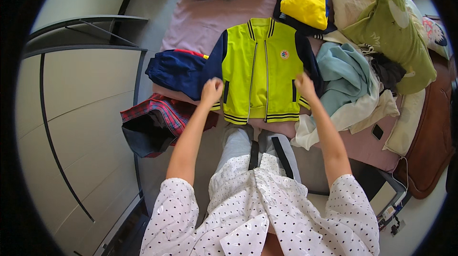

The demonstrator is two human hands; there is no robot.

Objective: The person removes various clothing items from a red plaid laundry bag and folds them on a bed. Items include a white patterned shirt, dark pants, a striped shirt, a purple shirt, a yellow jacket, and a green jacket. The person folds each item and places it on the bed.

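A lime-green zip jacket (238, 66) with navy sleeves and striped trim lies spread face up on the pink bed sheet (193, 16), its front unzipped and its hem towards me. My left hand (212, 91) is curled at the jacket's left edge, by the lower part of one navy sleeve. My right hand (305, 85) is curled at the other edge, beside the pocket and the other sleeve. Whether the fingers of either hand pinch the fabric cannot be made out. Folded navy trousers (177, 72) lie left of the jacket.
A red plaid garment or bag (154, 120) sits at the bed's left edge. Yellow and blue clothes (304, 4) lie beyond the jacket. On the right are a pale blue cloth (343, 70), a green pillow (390, 38) and a smartphone (377, 132). A wardrobe (89, 88) stands left.
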